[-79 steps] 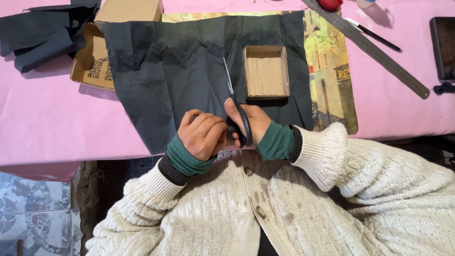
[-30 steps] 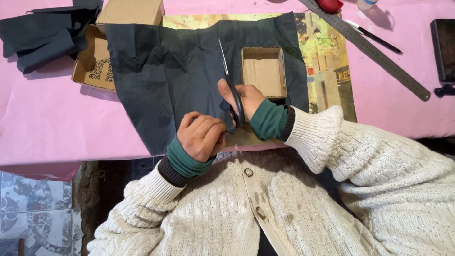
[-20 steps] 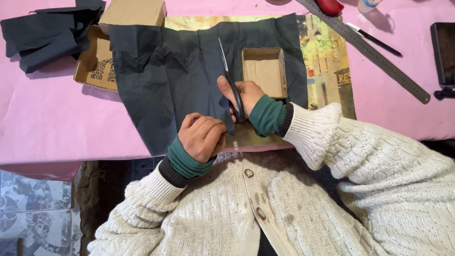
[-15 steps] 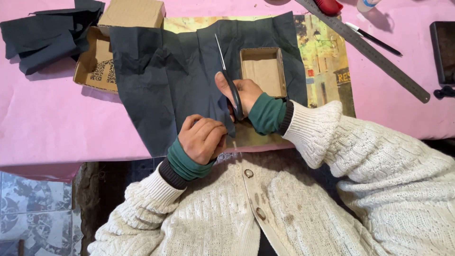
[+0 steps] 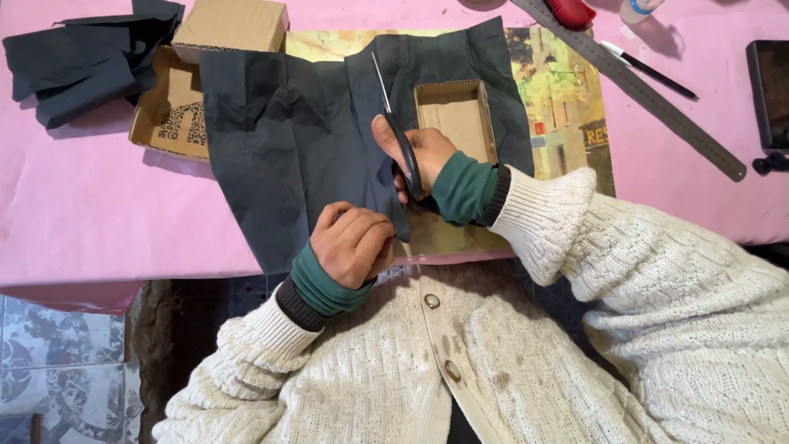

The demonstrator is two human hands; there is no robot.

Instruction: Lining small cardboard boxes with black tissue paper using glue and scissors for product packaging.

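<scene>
Pink table (image 5: 74, 214) spans the view, person in a cream knit cardigan (image 5: 509, 362) sits at its near edge; everything below placed relative to the dark paper sheet (image 5: 288, 156). Sheet lies flat mid-table, crumpled, reaching from the table's near edge up toward the far side. Under its right part and sticking out to the right: a printed yellow-green mat (image 5: 559, 123). Under its upper left corner: a flattened brown cardboard piece (image 5: 168, 115) with a closed cardboard box (image 5: 234, 25) just behind it. Further left, apart from the sheet: a bunched pile of the same dark paper (image 5: 82, 57). On the sheet's right half: small open cardboard tray (image 5: 452, 115), dark paper around it. Well right of the sheet: long metal ruler (image 5: 633, 82) lying diagonal, black pen (image 5: 649, 70) beside it, dark flat device (image 5: 768, 90) at the table's right edge. Right hand (image 5: 419, 156) fingers closed through the handles of the scissors (image 5: 394, 131), blades pointing away up the sheet's middle, only slightly apart, just left of the tray. Left hand (image 5: 353, 242) curled, pinching the sheet's near edge just left of the cut line, below the right hand
</scene>
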